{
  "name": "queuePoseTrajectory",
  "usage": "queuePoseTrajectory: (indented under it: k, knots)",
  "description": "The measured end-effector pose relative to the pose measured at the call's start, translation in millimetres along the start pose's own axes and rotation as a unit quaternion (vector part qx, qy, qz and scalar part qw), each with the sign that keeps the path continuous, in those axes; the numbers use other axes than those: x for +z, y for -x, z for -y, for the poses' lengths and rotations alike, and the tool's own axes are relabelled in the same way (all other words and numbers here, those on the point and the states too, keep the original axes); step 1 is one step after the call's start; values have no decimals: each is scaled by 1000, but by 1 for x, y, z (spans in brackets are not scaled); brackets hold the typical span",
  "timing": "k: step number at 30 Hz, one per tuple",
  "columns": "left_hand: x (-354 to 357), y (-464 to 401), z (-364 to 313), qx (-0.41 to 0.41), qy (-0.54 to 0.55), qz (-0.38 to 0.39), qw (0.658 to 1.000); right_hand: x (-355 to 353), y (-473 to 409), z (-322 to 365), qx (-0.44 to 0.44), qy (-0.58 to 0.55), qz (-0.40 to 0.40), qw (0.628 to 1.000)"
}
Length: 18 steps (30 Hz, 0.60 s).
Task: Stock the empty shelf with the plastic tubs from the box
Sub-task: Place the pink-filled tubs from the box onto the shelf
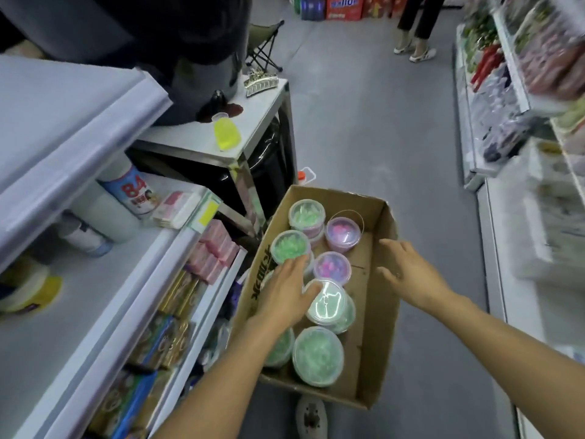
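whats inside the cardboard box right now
The cardboard box holds round clear-lidded plastic tubs: several green tubs and two purple tubs, some stacked. The left hand covers part of the stack, so tubs beneath it cannot be counted. The right hand hovers above bare cardboard.

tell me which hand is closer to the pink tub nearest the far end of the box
The right hand is somewhat nearer: it hovers open just right of and nearer the camera than the pink tub. The left hand lies farther, across the box on the green tubs.
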<state>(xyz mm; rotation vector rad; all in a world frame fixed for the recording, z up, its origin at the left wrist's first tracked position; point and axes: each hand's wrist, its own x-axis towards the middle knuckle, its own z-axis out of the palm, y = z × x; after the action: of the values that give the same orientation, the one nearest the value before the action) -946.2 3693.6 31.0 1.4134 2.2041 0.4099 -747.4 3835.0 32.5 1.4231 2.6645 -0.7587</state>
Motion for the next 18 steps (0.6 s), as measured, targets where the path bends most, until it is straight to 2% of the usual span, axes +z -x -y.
queuePoseTrajectory:
  k: [4,11,18]
  knots:
    - [23,-65,2,-15,26,65,997,5,-57,-16,28,12,37,999]
    - [83,-158,12,-68,34,126,989,38,-165,-54,81,-26,109,990]
    - [156,-232,33,-123,-30,165,978,98,-260,-84,182,-176,132,958]
